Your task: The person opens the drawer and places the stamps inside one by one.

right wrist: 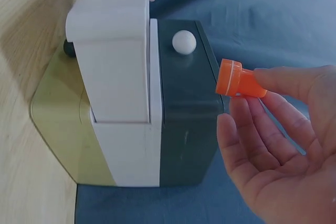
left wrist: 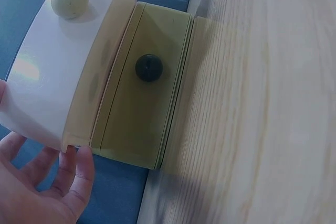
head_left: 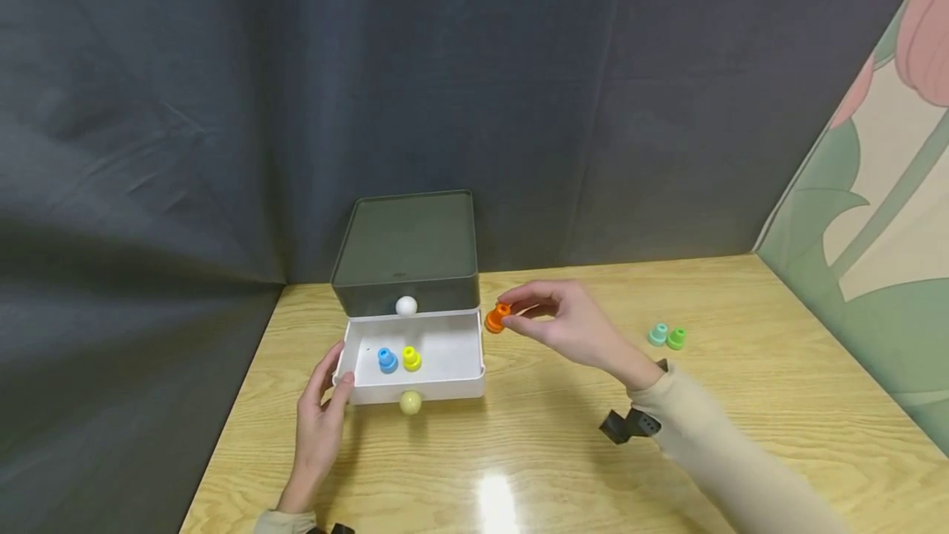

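Observation:
My right hand [head_left: 567,324] pinches a small orange stepped plastic piece [head_left: 496,320] between thumb and fingertips, just right of the pulled-out white drawer [head_left: 452,388]. In the right wrist view the orange piece [right wrist: 234,78] has a wide end and a narrower end, held in front of the dark drawer's side. My left hand [head_left: 320,414] grips the white drawer at its front left corner, thumb on the rim and fingers along the side. Inside the drawer, a blue piece [head_left: 387,360] and a yellow piece [head_left: 411,358] of similar shape stand side by side.
The drawer belongs to a stacked cabinet with a dark top unit [head_left: 408,241], bearing a white knob [head_left: 406,306], and an olive bottom unit [left wrist: 144,108]. A teal piece [head_left: 658,334] and a green piece [head_left: 676,339] stand on the wooden table at right. Dark curtain hangs behind.

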`<state>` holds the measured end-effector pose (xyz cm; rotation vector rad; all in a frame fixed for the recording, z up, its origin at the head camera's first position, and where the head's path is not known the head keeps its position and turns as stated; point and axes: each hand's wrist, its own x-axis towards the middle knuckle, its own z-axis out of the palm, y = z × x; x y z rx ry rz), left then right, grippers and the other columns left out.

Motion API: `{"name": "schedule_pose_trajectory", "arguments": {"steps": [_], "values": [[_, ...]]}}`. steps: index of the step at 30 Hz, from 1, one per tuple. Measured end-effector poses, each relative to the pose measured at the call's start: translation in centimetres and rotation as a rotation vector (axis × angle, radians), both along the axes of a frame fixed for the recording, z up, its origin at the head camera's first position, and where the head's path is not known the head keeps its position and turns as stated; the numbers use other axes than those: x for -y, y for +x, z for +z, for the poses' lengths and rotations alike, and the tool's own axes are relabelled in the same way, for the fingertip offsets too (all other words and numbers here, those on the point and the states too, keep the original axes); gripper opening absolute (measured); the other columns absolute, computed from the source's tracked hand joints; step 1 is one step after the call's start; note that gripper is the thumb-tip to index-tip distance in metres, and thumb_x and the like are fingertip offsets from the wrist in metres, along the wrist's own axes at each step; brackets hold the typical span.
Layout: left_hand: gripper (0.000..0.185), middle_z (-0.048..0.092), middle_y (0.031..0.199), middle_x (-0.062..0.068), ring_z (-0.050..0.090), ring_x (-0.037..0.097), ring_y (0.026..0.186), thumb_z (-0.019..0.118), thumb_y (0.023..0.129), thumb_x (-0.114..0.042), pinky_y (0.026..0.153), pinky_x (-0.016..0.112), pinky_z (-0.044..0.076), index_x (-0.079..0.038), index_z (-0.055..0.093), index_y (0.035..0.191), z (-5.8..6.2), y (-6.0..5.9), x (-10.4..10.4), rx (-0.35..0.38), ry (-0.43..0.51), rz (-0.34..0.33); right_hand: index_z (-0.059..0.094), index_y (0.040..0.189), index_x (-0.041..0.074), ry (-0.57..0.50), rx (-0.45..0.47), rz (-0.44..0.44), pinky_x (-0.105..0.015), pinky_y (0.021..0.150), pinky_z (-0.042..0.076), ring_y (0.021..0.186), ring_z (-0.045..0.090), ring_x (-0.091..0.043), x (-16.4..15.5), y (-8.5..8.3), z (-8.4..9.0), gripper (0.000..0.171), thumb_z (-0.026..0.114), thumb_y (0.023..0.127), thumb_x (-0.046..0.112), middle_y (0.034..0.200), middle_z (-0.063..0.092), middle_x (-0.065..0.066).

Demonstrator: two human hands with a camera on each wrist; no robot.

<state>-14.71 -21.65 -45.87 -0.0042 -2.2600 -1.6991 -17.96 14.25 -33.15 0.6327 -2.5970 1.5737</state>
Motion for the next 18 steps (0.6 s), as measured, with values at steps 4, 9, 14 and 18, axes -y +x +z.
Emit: {"name": "schedule_pose_trajectory", "arguments": {"steps": [4,9,14,18], "values": [[0.048,0.055,0.158,0.02,0.052,-0.004,0.12,0.056,0.11,-0.012,0.086,0.012,0.051,-0.008,0.052,0.157,-0.1,-0.1,0.0,-0.02,0.005,-0.002,0.08,0.118,0.009,0.005,-0.011,0.042,-0.028,0.088,0.061,0.099,0.076,-0.016,1.4,-0.5,-0.3,0.024,0.08,0.094,0.014,0.112,0.081,-0.005],[0.047,0.056,0.157,0.019,0.053,-0.003,0.118,0.056,0.11,-0.012,0.086,0.013,0.051,-0.008,0.052,0.157,-0.2,-0.2,0.1,-0.027,0.006,-0.003,0.081,0.114,0.007,0.028,-0.044,0.091,-0.032,0.087,0.062,0.096,0.076,-0.015,3.1,-1.1,-0.8,0.021,0.081,0.094,0.012,0.107,0.082,-0.004],[0.047,0.056,0.157,0.019,0.053,-0.001,0.118,0.056,0.11,-0.011,0.088,0.012,0.051,-0.007,0.052,0.157,-0.2,-0.2,0.0,-0.03,0.002,-0.003,0.081,0.113,0.007,0.091,-0.081,0.145,-0.031,0.086,0.062,0.093,0.075,-0.013,4.7,-1.8,-1.2,0.02,0.08,0.093,0.008,0.104,0.082,-0.004],[0.048,0.055,0.158,0.019,0.053,-0.003,0.119,0.056,0.11,-0.012,0.088,0.012,0.051,-0.007,0.052,0.157,-0.2,-0.1,0.0,-0.028,-0.001,0.0,0.081,0.113,0.006,0.155,-0.083,0.176,-0.028,0.085,0.061,0.089,0.072,-0.01,5.9,-2.6,-2.0,0.021,0.077,0.093,0.004,0.101,0.081,-0.003]]}}
